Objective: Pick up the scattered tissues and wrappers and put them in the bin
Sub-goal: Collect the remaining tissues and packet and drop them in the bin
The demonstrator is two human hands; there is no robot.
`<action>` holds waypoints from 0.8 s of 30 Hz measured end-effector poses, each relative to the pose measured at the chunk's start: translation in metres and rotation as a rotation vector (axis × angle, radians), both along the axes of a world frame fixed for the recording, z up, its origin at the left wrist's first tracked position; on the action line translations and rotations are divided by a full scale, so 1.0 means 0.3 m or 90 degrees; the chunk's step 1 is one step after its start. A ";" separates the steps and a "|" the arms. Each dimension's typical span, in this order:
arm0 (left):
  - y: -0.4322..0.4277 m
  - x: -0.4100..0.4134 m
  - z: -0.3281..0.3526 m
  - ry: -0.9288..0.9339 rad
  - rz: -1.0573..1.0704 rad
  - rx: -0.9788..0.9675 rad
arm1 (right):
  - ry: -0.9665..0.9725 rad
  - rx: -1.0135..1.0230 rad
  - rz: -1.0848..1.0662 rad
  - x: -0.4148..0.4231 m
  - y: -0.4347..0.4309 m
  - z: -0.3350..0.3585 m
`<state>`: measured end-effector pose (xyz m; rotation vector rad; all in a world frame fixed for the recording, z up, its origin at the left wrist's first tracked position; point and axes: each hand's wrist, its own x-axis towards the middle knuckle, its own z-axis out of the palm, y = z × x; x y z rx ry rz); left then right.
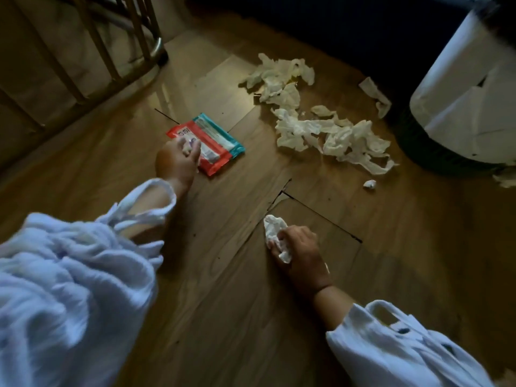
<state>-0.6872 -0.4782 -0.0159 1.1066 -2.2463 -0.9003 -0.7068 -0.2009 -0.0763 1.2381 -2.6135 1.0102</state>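
A red and teal wrapper (212,143) lies flat on the wooden floor. My left hand (176,160) hovers at its near left edge, fingers curled round a small pale scrap. My right hand (301,256) grips a crumpled white tissue (273,229) low over the floor, nearer to me. Several torn tissues (315,127) are strewn across the floor beyond, and a small tissue ball (369,184) lies apart from them. The bin (435,146), dark with a white liner draped over it, stands at the right edge.
Wooden furniture legs (139,32) stand at the upper left. A dark piece of furniture (349,26) runs along the back. One more tissue scrap (506,177) lies by the bin's base. Bare floorboards (229,303) stretch between my arms.
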 end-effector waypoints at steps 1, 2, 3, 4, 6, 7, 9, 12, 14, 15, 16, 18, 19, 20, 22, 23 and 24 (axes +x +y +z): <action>-0.002 -0.032 0.003 -0.004 -0.012 0.001 | 0.009 0.004 0.006 0.002 -0.002 0.001; 0.001 -0.057 0.005 -0.009 -0.038 0.000 | 0.020 0.007 0.010 0.003 -0.005 -0.001; 0.009 -0.072 0.005 -0.014 -0.073 0.006 | 0.033 0.008 0.010 0.004 -0.008 -0.003; 0.027 -0.075 0.005 -0.021 -0.107 0.011 | 0.045 0.007 0.007 0.004 -0.011 -0.006; 0.054 -0.057 -0.026 -0.050 -0.154 -0.008 | 0.056 0.004 -0.006 0.008 -0.015 -0.007; 0.065 -0.042 -0.043 -0.071 -0.171 -0.024 | 0.055 0.005 -0.010 0.008 -0.016 -0.007; 0.087 -0.002 -0.069 -0.116 -0.211 -0.049 | 0.039 0.022 -0.009 0.007 -0.014 -0.006; 0.147 0.091 -0.089 -0.149 -0.254 -0.133 | 0.005 0.048 -0.011 0.011 -0.008 -0.003; 0.186 0.155 -0.096 -0.137 -0.248 -0.151 | -0.010 0.035 -0.028 0.013 -0.006 0.006; 0.195 0.175 -0.099 -0.125 -0.224 -0.133 | -0.018 0.032 -0.035 0.015 -0.006 0.013; 0.195 0.186 -0.101 -0.117 -0.189 -0.107 | -0.021 0.032 -0.039 0.016 -0.005 0.019; 0.185 0.181 -0.105 -0.135 -0.124 -0.066 | -0.026 0.044 -0.042 0.017 -0.004 0.028; 0.184 0.173 -0.109 -0.162 -0.098 -0.060 | -0.032 0.053 -0.044 0.019 -0.003 0.033; 0.185 0.165 -0.115 -0.192 -0.075 -0.052 | -0.036 0.060 -0.047 0.022 -0.002 0.037; 0.199 0.151 -0.127 -0.224 -0.046 -0.023 | -0.040 0.063 -0.060 0.031 0.004 0.041; 0.207 0.145 -0.131 -0.231 -0.039 -0.017 | -0.050 0.065 -0.068 0.038 0.011 0.044; 0.210 0.139 -0.138 -0.236 -0.033 -0.024 | -0.071 0.071 -0.071 0.049 0.019 0.049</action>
